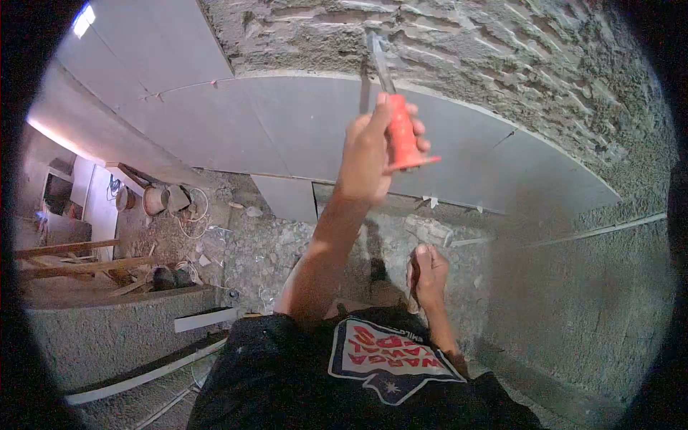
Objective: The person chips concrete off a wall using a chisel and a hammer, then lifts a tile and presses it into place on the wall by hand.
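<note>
My left hand (pixel 369 147) is wrapped round the red grip of a chisel (pixel 403 132), which has a flared guard at its lower end. The chisel's metal blade points up, its tip at the rough grey wall (pixel 487 43), where many gouges are cut into the surface. Lower and to the right, my right hand (pixel 430 276) is closed round the handle of a hammer. The hammer's dusty grey head (pixel 428 231) shows just above that hand, apart from the chisel. Part of the hammer's handle is hidden by my fingers.
Smooth grey tiles (pixel 287 118) line the wall below the gouged area. Rubble (pixel 251 244) covers the floor. To the left are buckets (pixel 155 201), a coiled cable (pixel 193 218) and wooden planks (pixel 86 261). A rough grey wall (pixel 573 301) stands at the right.
</note>
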A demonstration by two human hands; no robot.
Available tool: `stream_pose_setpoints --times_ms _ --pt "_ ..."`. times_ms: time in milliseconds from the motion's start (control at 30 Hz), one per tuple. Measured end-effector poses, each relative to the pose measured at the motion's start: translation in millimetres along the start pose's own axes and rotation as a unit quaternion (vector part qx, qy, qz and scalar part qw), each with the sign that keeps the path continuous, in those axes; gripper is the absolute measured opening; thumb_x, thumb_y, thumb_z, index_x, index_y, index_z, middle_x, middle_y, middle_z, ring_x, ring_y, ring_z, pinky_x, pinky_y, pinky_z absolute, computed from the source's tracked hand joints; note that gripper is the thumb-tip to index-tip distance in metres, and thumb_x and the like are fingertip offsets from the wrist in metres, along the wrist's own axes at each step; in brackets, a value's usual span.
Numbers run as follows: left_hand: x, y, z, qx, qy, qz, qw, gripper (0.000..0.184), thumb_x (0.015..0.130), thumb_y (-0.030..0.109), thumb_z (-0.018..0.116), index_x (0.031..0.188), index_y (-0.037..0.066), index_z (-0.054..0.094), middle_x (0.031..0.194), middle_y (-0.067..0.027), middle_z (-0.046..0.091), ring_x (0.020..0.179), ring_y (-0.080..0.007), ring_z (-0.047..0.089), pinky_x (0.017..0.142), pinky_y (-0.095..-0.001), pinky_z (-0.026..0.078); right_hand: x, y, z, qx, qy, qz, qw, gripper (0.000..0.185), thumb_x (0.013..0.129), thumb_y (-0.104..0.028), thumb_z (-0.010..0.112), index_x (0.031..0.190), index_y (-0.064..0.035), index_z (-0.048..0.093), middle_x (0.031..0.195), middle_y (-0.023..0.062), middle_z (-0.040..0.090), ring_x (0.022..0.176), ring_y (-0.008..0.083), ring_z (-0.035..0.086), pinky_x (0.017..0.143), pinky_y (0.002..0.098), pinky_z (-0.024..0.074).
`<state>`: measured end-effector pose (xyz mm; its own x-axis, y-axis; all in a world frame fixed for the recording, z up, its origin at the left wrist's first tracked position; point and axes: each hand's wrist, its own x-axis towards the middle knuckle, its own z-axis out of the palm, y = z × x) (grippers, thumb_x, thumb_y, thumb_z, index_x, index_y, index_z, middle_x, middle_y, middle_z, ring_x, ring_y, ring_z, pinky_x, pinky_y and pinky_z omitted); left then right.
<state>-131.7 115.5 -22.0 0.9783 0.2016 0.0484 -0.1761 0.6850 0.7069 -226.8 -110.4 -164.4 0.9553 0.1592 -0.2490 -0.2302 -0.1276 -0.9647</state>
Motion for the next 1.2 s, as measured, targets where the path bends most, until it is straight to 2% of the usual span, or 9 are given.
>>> stream_pose_setpoints --times_ms 433,533,667,767,900,967,1033,1100,1200 --pt "67.4 -42.5 82.4 -0.234 0.038 0.145 0.961 0.038 0.110 0.041 0.044 0.111 0.004 0.055 0.098 -0.0096 0.061 0.091 -0.0260 0.063 0.087 -0.0437 0.055 60.5 -82.6 -67.5 0.122 -0.047 -0.128 0.983 0.051 0.107 -0.049 0.045 0.089 -0.0032 0.059 0.055 0.0042 0.053 0.040 0.0130 0.047 0.040 0.0267 0.0380" --pt "98.7 -41.5 115.9 -0.299 0.075 0.202 0.930 0.030 0.110 0.033 0.040 0.092 0.010 0.049 0.083 -0.0057 0.056 0.075 -0.0215 0.060 0.080 -0.0428 0.057 84.4 -146.6 -73.7 0.129 -0.035 -0.200 0.970 0.054 0.108 -0.048 0.041 0.084 -0.0030 0.058 0.055 0.0048 0.052 0.041 0.0141 0.048 0.041 0.0274 0.0391" --pt "120.7 -23.6 140.9 -0.372 0.092 0.223 0.896 0.027 0.104 0.031 0.040 0.085 0.013 0.042 0.079 -0.0003 0.048 0.072 -0.0164 0.051 0.080 -0.0355 0.054 96.8 -227.3 -53.2 0.404 -0.136 -0.318 0.847 0.060 0.108 -0.055 0.040 0.093 -0.0004 0.060 0.060 0.0085 0.056 0.045 0.0154 0.049 0.044 0.0284 0.0411" --pt "142.9 -30.8 150.3 -0.373 0.108 0.271 0.881 0.024 0.100 0.029 0.043 0.083 0.012 0.044 0.080 0.0006 0.048 0.071 -0.0163 0.049 0.076 -0.0317 0.051 143.8 -241.4 -49.2 0.095 -0.073 -0.348 0.930 0.059 0.108 -0.055 0.038 0.098 -0.0006 0.058 0.063 0.0097 0.055 0.047 0.0172 0.049 0.044 0.0291 0.0415" --pt "159.4 -24.8 156.7 -0.277 0.111 0.413 0.860 0.021 0.094 0.017 0.048 0.076 0.008 0.052 0.076 0.0001 0.052 0.058 -0.0187 0.047 0.061 -0.0260 0.044 141.3 -276.2 -65.9 0.124 -0.172 -0.302 0.930 0.059 0.107 -0.058 0.042 0.096 -0.0037 0.060 0.063 0.0080 0.054 0.050 0.0186 0.050 0.046 0.0309 0.0422" --pt "162.1 -26.2 145.5 -0.283 0.094 0.375 0.878 0.020 0.092 0.012 0.047 0.073 0.009 0.052 0.075 -0.0001 0.050 0.057 -0.0187 0.046 0.058 -0.0241 0.043 138.5 -271.5 -50.4 0.354 -0.181 -0.326 0.858 0.061 0.106 -0.057 0.043 0.087 -0.0020 0.058 0.057 0.0063 0.052 0.044 0.0167 0.049 0.043 0.0293 0.0398" --pt "150.0 -18.8 128.4 -0.327 0.035 0.234 0.915 0.020 0.091 0.010 0.043 0.071 0.011 0.046 0.075 -0.0002 0.045 0.060 -0.0174 0.046 0.060 -0.0233 0.044 144.2 -267.5 -44.9 0.196 -0.118 -0.334 0.914 0.060 0.105 -0.060 0.043 0.089 -0.0039 0.058 0.058 0.0071 0.053 0.044 0.0157 0.049 0.043 0.0289 0.0402" --pt "125.5 -10.7 163.8 -0.352 0.128 0.294 0.879 0.022 0.098 0.026 0.042 0.081 0.013 0.043 0.079 0.0009 0.046 0.070 -0.0159 0.049 0.069 -0.0286 0.047 144.2 -288.4 -59.0 -0.026 -0.146 -0.266 0.952 0.058 0.106 -0.059 0.040 0.092 -0.0052 0.058 0.060 0.0083 0.052 0.045 0.0164 0.049 0.043 0.0289 0.0410" --pt "127.1 2.7 183.5 -0.392 0.173 0.349 0.833 0.027 0.102 0.036 0.042 0.084 0.016 0.041 0.082 0.0022 0.046 0.074 -0.0150 0.049 0.073 -0.0299 0.047 146.7 -290.2 -53.1 0.217 -0.169 -0.324 0.905 0.060 0.105 -0.063 0.042 0.087 -0.0069 0.057 0.058 0.0046 0.052 0.043 0.0150 0.048 0.044 0.0282 0.0403"
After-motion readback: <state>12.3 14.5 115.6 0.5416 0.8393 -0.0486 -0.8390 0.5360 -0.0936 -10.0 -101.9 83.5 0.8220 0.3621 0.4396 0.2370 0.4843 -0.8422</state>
